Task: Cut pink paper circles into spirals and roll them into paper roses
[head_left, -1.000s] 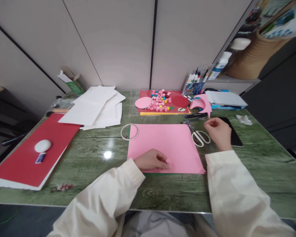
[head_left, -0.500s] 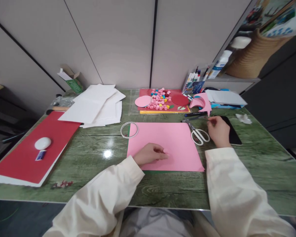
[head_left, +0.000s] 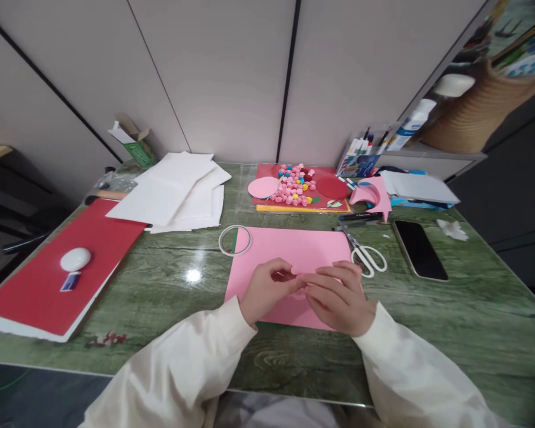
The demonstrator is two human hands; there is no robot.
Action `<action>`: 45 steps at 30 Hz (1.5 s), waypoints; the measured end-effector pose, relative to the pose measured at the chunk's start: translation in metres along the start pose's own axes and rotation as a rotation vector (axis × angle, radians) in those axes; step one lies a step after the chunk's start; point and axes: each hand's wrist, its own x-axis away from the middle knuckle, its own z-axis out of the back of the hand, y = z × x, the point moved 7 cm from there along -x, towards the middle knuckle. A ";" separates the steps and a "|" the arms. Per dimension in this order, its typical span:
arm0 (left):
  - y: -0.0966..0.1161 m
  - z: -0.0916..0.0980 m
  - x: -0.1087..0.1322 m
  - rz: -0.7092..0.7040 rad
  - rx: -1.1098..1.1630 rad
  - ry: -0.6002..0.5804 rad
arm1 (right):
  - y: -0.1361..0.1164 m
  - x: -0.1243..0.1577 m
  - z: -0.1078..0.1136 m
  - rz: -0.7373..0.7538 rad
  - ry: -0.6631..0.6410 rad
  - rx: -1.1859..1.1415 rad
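Over the pink sheet of paper [head_left: 289, 241], my left hand [head_left: 270, 291] pinches a small pink paper piece [head_left: 298, 270] between thumb and forefinger. My right hand [head_left: 339, 294] comes in from the other side, its fingertips pressed together against that piece; whatever they pinch is hidden. Both hands meet just above the sheet, beneath which a strip of green shows at the edge. White-handled scissors [head_left: 368, 260] lie at the sheet's right edge. A white ring-shaped roll of tape [head_left: 235, 240] overlaps its upper left corner.
Small folded pink, blue and yellow pieces [head_left: 294, 187] lie on red paper at the back. To the left are white papers [head_left: 169, 190] and a red sheet [head_left: 40, 285]. A phone [head_left: 419, 249], black pens [head_left: 361, 217] and a pink paper offcut [head_left: 372, 196] sit at right.
My right hand has moved left from beside the phone and scissors to meet my left hand over the pink sheet. The left hand keeps the small pink piece. The view has shifted slightly.
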 end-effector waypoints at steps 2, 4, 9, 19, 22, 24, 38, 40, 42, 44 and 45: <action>0.003 0.000 0.001 0.001 -0.036 0.010 | 0.003 0.003 0.001 0.005 0.006 0.028; 0.006 0.000 0.002 0.003 -0.060 0.015 | 0.005 0.003 0.002 0.002 -0.002 0.038; 0.009 0.001 0.002 -0.025 -0.096 0.024 | 0.008 0.003 0.002 -0.002 -0.009 0.017; 0.009 0.001 0.002 -0.054 -0.076 0.026 | 0.012 0.000 0.002 -0.058 -0.015 0.012; 0.011 0.002 0.002 -0.068 -0.077 0.020 | 0.014 0.001 0.003 -0.067 -0.016 0.016; 0.013 0.002 0.003 -0.092 -0.083 0.013 | 0.014 0.001 0.002 -0.068 -0.018 0.023; 0.025 0.004 0.007 -0.268 -0.286 0.089 | 0.010 0.003 -0.001 -0.078 -0.030 0.068; 0.026 0.005 0.007 -0.280 -0.309 0.098 | 0.011 0.004 -0.002 -0.083 -0.029 0.073; 0.027 0.004 0.008 -0.289 -0.328 0.103 | 0.011 0.004 -0.002 -0.086 -0.033 0.075; 0.027 0.004 0.008 -0.297 -0.345 0.107 | 0.011 0.003 -0.002 -0.085 -0.035 0.071; 0.028 0.004 0.008 -0.301 -0.353 0.108 | 0.010 0.002 -0.002 -0.083 -0.033 0.069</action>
